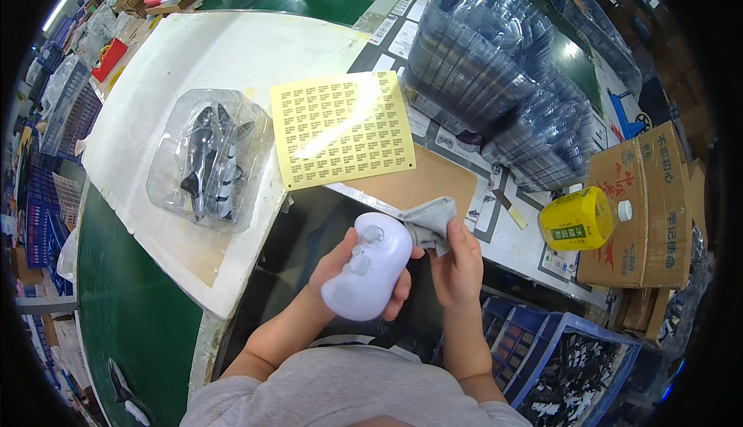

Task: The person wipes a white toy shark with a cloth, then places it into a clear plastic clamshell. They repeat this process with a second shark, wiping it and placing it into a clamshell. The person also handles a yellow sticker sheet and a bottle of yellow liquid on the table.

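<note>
A white plastic remote controller [371, 270] with grey buttons and knobs lies in my left hand [334, 264], whose fingers wrap around its far side. My right hand [461, 267] pinches a grey cloth [432, 224] against the controller's upper right edge. Beyond them, a yellow sheet of printed stickers [342, 125] lies partly over a brown board [435, 183]. To the left, a clear plastic blister tray [168, 177] holds black and white toy parts [203, 154].
Tall stacks of clear plastic trays [470, 61] stand at the back right. Near them are a yellow drink bottle [574, 218], a cardboard box [644, 212] and a knife-like tool [511, 209]. A blue crate [522, 357] of black and white parts stands at lower right.
</note>
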A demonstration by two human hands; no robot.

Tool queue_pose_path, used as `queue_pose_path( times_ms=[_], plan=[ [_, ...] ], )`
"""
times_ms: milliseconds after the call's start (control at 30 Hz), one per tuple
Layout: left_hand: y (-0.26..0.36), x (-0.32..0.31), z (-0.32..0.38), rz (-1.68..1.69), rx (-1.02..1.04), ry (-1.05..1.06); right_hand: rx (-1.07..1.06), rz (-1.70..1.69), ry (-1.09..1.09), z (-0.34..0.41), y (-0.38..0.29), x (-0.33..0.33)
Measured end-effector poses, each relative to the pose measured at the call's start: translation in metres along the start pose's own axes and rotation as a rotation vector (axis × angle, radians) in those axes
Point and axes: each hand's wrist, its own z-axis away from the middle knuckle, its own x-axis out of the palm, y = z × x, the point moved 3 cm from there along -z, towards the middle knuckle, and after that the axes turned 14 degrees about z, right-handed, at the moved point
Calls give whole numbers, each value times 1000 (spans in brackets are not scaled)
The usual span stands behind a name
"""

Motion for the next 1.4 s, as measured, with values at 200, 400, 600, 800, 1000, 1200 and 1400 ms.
queue_pose_path(
  times_ms=[200,400,600,800,1000,1200,1400],
  plan=[
    [4,-2,4,-127,-135,-63,40,117,-137,2,5,-3],
    [19,11,11,-1536,332,271,-119,493,-199,13,4,30],
    [63,73,78,-2014,724,502,-550,707,-618,26,-17,42],
    [165,157,112,-2559,948,575,-252,854,-157,-10,-10,-4],
    [269,96,97,-2614,102,468,-340,907,-84,-22,-16,-19],
    [216,120,122,-2516,740,628,-393,970,133,-22,-20,-60],
    [126,63,165,-2542,749,1110,-571,1551,569,-30,-64,-45]
  ],
)
